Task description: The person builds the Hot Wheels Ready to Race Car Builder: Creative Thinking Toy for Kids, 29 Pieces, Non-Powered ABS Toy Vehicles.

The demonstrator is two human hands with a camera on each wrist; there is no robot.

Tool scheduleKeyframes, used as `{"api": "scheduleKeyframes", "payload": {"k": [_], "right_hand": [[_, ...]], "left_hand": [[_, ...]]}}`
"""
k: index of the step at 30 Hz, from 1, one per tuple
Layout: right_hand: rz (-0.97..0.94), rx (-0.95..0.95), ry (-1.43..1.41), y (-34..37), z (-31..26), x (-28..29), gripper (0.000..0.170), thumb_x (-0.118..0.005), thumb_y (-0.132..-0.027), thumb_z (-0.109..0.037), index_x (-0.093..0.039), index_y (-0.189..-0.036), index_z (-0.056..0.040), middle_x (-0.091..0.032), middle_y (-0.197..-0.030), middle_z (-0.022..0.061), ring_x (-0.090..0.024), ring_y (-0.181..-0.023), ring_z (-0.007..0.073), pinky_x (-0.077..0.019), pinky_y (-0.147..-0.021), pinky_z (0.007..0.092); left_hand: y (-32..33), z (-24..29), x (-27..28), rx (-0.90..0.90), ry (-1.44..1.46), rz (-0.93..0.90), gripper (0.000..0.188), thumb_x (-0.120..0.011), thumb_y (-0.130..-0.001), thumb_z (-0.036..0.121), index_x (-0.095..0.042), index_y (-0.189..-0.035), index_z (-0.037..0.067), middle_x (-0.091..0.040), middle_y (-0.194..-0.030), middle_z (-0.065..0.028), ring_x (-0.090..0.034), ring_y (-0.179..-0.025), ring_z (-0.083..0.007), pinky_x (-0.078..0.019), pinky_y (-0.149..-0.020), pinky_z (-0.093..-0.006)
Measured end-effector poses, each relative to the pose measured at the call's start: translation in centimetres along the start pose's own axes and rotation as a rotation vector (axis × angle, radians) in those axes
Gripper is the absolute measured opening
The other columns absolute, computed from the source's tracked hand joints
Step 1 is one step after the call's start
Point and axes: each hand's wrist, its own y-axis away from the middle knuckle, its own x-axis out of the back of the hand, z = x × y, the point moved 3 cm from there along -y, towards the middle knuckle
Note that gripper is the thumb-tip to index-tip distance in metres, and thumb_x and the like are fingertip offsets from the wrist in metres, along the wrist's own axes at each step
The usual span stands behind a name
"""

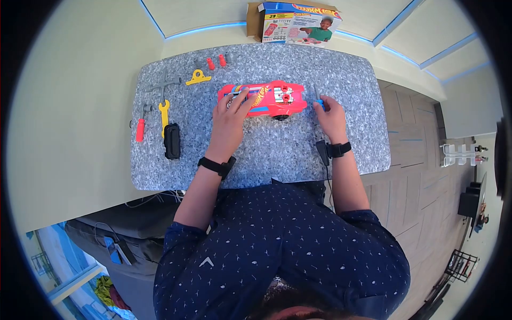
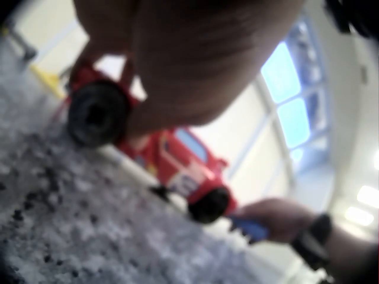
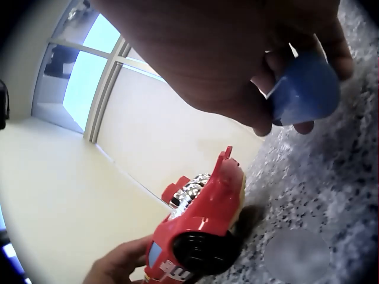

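Observation:
A red toy car [image 1: 266, 104] with Hot Wheels lettering, black wheels and a silver engine piece rests on the speckled grey table [image 1: 277, 154]. My left hand [image 1: 226, 128] grips its left end from above, fingers over the body; the right wrist view shows that hand's fingers along its side. Off the car's right end, my right hand [image 1: 333, 120] holds a screwdriver with a blue handle [image 3: 311, 89]. Its thin shaft [image 1: 316, 90] points away from me, apart from the car. In the left wrist view, my left forearm covers part of the car.
On the table's left lie a red-handled screwdriver [image 1: 140, 130], a yellow wrench [image 1: 164, 114], a black case-like object [image 1: 172, 141] and a grey cross-shaped piece [image 1: 162, 85]. Farther back are a yellow bracket [image 1: 198, 78] and two small red pieces [image 1: 222, 61]. A Hot Wheels box [image 1: 296, 24] stands behind.

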Motion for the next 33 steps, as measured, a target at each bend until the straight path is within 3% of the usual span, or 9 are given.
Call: {"api": "scheduleKeyframes", "payload": {"k": [2,8,12,16,24,33], "right_hand": [[0.022,0.04,0.108,0.8,-2.3,0.9,0.037,-0.089,-0.094,-0.022,-0.079,-0.117,0.005,-0.079,-0.1,0.0197,-0.077,-0.089,0.0356,-0.0612,-0.084,0.0468],[-0.026,0.075,0.22,0.7,-1.2,0.2,0.043,-0.094,-0.089,-0.026,-0.081,-0.117,0.004,-0.08,-0.102,0.021,-0.079,-0.091,0.0351,-0.0623,-0.084,0.0449],[-0.041,0.0,0.115,0.7,-0.9,0.8,0.047,-0.095,-0.09,-0.031,-0.081,-0.119,0.0039,-0.081,-0.097,0.0176,-0.078,-0.086,0.0287,-0.0624,-0.079,0.0412],[-0.065,-0.037,0.019,0.4,1.0,1.7,0.048,-0.094,-0.094,-0.034,-0.081,-0.121,0.0035,-0.082,-0.094,0.0143,-0.077,-0.082,0.0228,-0.0617,-0.076,0.0372],[-0.076,-0.07,0.016,0.4,1.0,2.3,0.044,-0.09,-0.099,-0.033,-0.081,-0.122,0.0035,-0.084,-0.097,0.0148,-0.079,-0.085,0.0219,-0.0621,-0.077,0.0362],[-0.093,-0.085,-0.05,0.5,1.6,2.5,0.043,-0.087,-0.101,-0.033,-0.081,-0.122,0.0038,-0.085,-0.1,0.016,-0.081,-0.089,0.0228,-0.0637,-0.082,0.0366]], "left_hand": [[0.1,0.4,0.4,0.023,0.027,-0.015,0.069,-0.072,-0.096,0.001,-0.062,-0.162,0.019,-0.052,-0.175,-0.0048,-0.05,-0.152,-0.0399,-0.039,-0.126,-0.0587],[2.0,0.0,6.4,0.055,0.013,0.022,0.079,-0.086,-0.091,0.014,-0.057,-0.165,0.009,-0.048,-0.176,-0.0186,-0.045,-0.158,-0.0456,-0.0351,-0.133,-0.0569],[6.5,-4.5,10.8,0.183,-0.11,0.132,0.08,-0.09,-0.091,0.02,-0.058,-0.163,0.006,-0.051,-0.173,-0.0209,-0.046,-0.157,-0.0461,-0.0363,-0.131,-0.0559],[11.3,-8.0,14.3,0.389,-0.226,0.179,0.089,-0.098,-0.083,0.03,-0.059,-0.158,0.001,-0.06,-0.16,-0.0257,-0.054,-0.147,-0.046,-0.0405,-0.125,-0.0573],[14.8,-9.7,12.8,0.666,0.0,0.154,0.094,-0.105,-0.077,0.032,-0.062,-0.152,-0.006,-0.069,-0.132,-0.0235,-0.07,-0.117,-0.0399,-0.0597,-0.096,-0.0466],[14.7,-10.6,11.5,0.681,-0.028,0.15,0.087,-0.103,-0.076,0.021,-0.064,-0.148,-0.006,-0.07,-0.124,-0.021,-0.072,-0.112,-0.0387,-0.061,-0.094,-0.046]]}}
